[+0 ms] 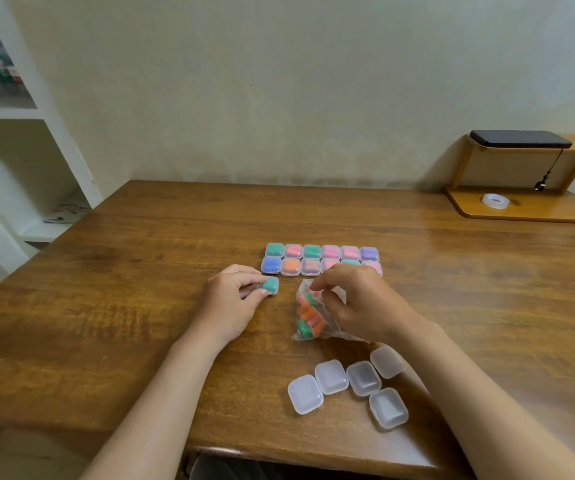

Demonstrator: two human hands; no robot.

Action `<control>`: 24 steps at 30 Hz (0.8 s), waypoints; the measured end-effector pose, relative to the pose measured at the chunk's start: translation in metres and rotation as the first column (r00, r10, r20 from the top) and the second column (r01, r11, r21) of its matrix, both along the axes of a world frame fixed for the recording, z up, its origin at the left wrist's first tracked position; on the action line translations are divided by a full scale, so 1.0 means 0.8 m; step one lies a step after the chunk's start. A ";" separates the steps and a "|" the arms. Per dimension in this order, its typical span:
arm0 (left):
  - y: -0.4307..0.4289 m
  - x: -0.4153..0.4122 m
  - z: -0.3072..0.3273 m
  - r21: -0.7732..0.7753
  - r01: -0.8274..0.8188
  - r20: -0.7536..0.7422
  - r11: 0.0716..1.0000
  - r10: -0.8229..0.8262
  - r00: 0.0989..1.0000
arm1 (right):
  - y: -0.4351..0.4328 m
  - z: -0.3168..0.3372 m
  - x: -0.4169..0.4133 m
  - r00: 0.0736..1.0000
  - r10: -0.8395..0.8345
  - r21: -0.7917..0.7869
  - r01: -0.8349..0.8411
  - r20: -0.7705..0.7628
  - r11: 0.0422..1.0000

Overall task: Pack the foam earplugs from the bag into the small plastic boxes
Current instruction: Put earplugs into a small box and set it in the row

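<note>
My left hand [232, 299] pinches a small closed plastic box with green earplugs [269, 285] on the wooden table [140, 289], just below the rows of filled boxes [320, 259]. A clear bag [308, 315] of orange and green foam earplugs lies beside it. My right hand [358, 299] hovers over the bag's top with curled fingers pinching at its opening; whether it holds an earplug is hidden. Several empty clear boxes [352, 382] lie near the table's front edge.
A wooden desk shelf [521, 206] stands at the back right with a black device [519, 138] on top and a tape roll [494, 201] on its base. White shelving [19, 112] rises at the left.
</note>
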State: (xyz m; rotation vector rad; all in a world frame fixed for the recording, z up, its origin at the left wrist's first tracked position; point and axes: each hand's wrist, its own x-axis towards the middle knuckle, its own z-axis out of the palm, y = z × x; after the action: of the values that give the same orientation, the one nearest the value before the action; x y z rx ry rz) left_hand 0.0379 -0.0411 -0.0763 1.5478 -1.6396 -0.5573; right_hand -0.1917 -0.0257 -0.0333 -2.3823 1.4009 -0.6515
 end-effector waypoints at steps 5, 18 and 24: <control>-0.003 -0.003 -0.004 -0.019 -0.010 0.037 1.000 0.011 0.999 | 0.000 -0.003 -0.001 1.000 0.017 -0.013 -0.017 0.000 1.000; -0.005 -0.008 -0.006 -0.089 -0.038 0.145 0.995 0.051 0.988 | -0.001 -0.006 -0.004 0.999 0.044 -0.013 -0.044 0.029 0.999; -0.004 -0.008 -0.007 -0.079 -0.045 0.125 0.996 0.055 0.991 | 0.000 -0.006 -0.005 0.998 0.044 -0.011 -0.043 0.039 0.999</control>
State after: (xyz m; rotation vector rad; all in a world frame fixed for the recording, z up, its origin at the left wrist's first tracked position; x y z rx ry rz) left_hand 0.0318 -0.0439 -0.0816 1.5915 -1.6921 -0.3710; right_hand -0.1955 -0.0257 -0.0381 -2.3878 1.3292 -0.6921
